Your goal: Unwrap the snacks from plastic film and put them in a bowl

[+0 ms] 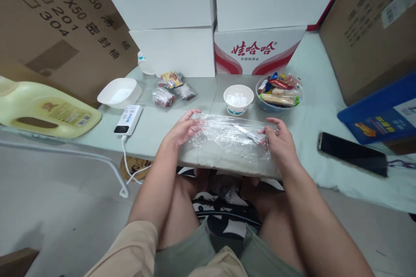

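Observation:
Between my two hands a clear plastic bag point(227, 135) is stretched out over the near edge of the table. My left hand point(187, 129) pinches its left end, and my right hand point(277, 136) grips the right end. The plastic is crinkled and shiny, and a narrow whitish strip shows near its right side. Just beyond it stands a paper cup point(238, 99) with clear or whitish pieces inside. To the right of the cup, a clear bowl point(264, 106) holds several wrapped snacks. Several small snack packets point(171, 80) lie in a pile to the left.
At the left are a white dish point(119, 92), a white power bank point(129, 120) with a cable, and a yellow jug point(48, 110). A phone point(352, 153) and a blue package point(378, 114) lie right. White cartons point(260, 49) and brown boxes point(61, 26) wall the table point(162, 132).

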Demonstrator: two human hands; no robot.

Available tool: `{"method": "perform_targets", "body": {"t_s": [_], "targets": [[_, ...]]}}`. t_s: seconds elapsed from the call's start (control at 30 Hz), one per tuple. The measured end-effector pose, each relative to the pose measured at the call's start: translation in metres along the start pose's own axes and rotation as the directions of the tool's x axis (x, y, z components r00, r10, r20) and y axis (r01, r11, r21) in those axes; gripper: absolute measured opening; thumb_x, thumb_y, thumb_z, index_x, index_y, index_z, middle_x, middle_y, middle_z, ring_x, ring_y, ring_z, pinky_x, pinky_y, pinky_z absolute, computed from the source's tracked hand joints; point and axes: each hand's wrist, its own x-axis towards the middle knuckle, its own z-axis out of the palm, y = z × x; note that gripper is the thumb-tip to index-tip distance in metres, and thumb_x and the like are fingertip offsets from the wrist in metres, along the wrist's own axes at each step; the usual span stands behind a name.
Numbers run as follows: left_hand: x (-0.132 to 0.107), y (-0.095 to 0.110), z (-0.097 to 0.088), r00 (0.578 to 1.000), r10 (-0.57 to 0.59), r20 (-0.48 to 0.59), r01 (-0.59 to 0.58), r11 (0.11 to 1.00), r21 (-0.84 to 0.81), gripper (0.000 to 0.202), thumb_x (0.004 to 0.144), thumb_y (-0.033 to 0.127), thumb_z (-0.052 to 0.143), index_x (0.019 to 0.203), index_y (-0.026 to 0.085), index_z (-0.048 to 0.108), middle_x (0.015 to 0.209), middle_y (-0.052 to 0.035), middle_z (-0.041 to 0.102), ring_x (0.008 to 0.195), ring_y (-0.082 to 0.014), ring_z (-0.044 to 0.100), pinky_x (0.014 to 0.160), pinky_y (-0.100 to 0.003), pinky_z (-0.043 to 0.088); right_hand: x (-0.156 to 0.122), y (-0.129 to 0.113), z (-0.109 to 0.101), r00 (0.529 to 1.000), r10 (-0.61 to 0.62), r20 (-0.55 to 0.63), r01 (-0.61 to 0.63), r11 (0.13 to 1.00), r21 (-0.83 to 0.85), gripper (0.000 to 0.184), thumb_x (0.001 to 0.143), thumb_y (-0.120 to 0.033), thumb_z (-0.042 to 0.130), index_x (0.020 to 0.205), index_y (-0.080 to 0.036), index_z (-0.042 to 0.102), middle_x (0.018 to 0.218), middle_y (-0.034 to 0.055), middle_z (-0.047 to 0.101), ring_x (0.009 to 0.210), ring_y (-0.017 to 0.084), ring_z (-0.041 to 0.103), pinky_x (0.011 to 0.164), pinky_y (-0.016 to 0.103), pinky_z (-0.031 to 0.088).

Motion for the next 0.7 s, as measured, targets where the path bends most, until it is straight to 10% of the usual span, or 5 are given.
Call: {"method": "perform_targets", "body": {"t_s": [0.27, 0.43, 0.57, 0.7], "targets": [[0.011, -0.006, 0.004, 0.988, -0.032, -0.152, 0.042, 0.997, 0.060, 0.030, 0.077, 0.022, 0.066, 0.105, 0.021, 0.053, 0.075, -0.0018, 0.071, 0.060, -0.0148, 0.069, 0.054, -0.022, 0.054, -0.002, 0.013, -0.008, 0.978, -0.201, 0.057, 0.209, 0.927, -0.313, 0.076, 0.069, -0.045, 0.075, 0.138, -0.025, 0.049, 0.134, 0.0156, 0.057, 0.095, 0.026, 0.068, 0.075, 0.042, 0.059], [0.012, -0.010, 0.004, 0.981, 0.035, -0.191, -0.006, 0.988, 0.152, 0.060, 0.079, 0.020, 0.068, 0.132, 0.025, 0.041, 0.088, -0.0029, 0.072, 0.063, -0.0134, 0.070, 0.056, -0.022, 0.053, -0.018, 0.003, -0.003, 0.816, -0.530, 0.232, 0.563, 0.634, -0.530, 0.043, 0.085, -0.034, 0.060, 0.127, -0.023, 0.061, 0.128, 0.0143, 0.063, 0.125, 0.031, 0.057, 0.110, 0.052, 0.043], [0.011, -0.012, -0.001, 0.986, 0.107, -0.126, -0.082, 0.979, 0.189, 0.074, 0.076, 0.016, 0.070, 0.140, 0.027, 0.035, 0.099, -0.0050, 0.072, 0.070, -0.0126, 0.071, 0.058, -0.021, 0.052, -0.027, 0.006, 0.006, 0.678, -0.309, 0.667, 0.715, 0.491, -0.498, 0.054, 0.084, -0.030, 0.061, 0.138, -0.027, 0.058, 0.144, 0.0101, 0.058, 0.140, 0.033, 0.047, 0.116, 0.054, 0.036], [0.012, -0.010, -0.004, 0.988, 0.102, -0.115, -0.076, 0.975, 0.208, 0.074, 0.072, 0.016, 0.069, 0.139, 0.026, 0.039, 0.108, -0.0076, 0.072, 0.072, -0.0130, 0.071, 0.057, -0.020, 0.051, -0.030, 0.015, 0.008, 0.634, 0.010, 0.773, 0.717, 0.369, -0.592, 0.087, 0.074, -0.018, 0.066, 0.155, -0.031, 0.038, 0.167, 0.0072, 0.025, 0.155, 0.038, 0.016, 0.121, 0.061, 0.023]]}}
